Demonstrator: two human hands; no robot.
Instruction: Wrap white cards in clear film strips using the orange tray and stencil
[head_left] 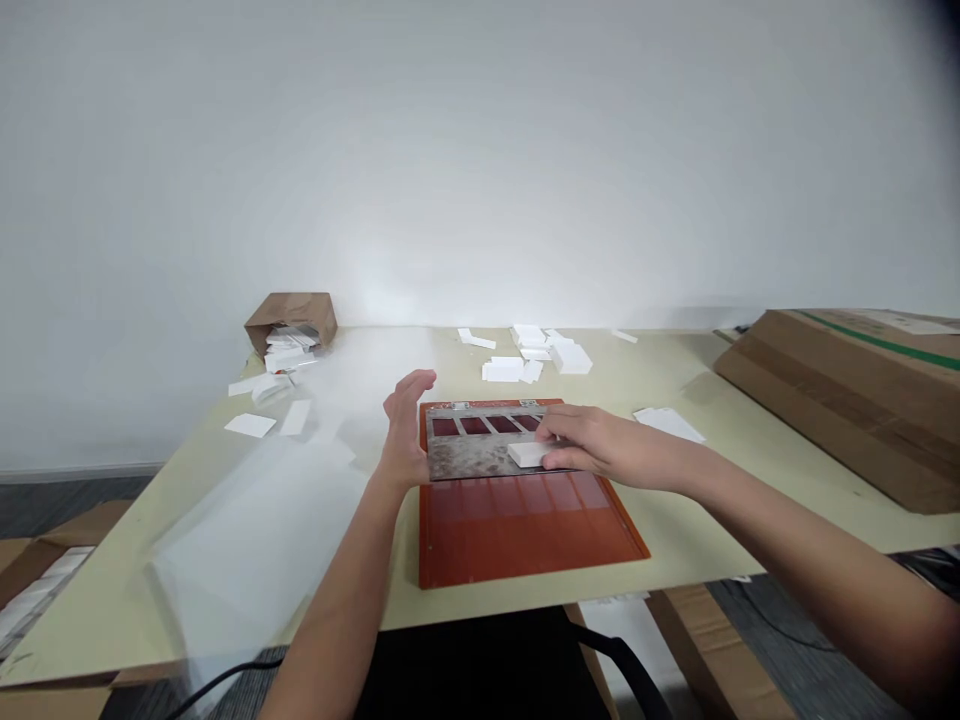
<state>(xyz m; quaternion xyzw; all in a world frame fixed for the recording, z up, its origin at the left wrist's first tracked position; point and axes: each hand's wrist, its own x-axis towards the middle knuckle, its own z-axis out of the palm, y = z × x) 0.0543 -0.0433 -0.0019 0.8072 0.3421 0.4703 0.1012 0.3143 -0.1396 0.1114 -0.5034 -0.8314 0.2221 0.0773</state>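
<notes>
Well, a pale table (697, 530) carries everything, with a cardboard box (840, 410) lying at its right and a tipped paper bag (291, 318) at the back left, spilling white pieces (285, 350). White slabs (502, 370) lie in loose heaps behind an orange board (525, 535), which sits mid-table under a scuffed metal plate (469, 457) with dark slots. The left hand (405, 430) stands open and empty at the plate's left edge, fingers up. The right hand (607, 445) lies across the plate's right end (hiding part of it), fingers closed over a white block (529, 454) resting on the metal.
</notes>
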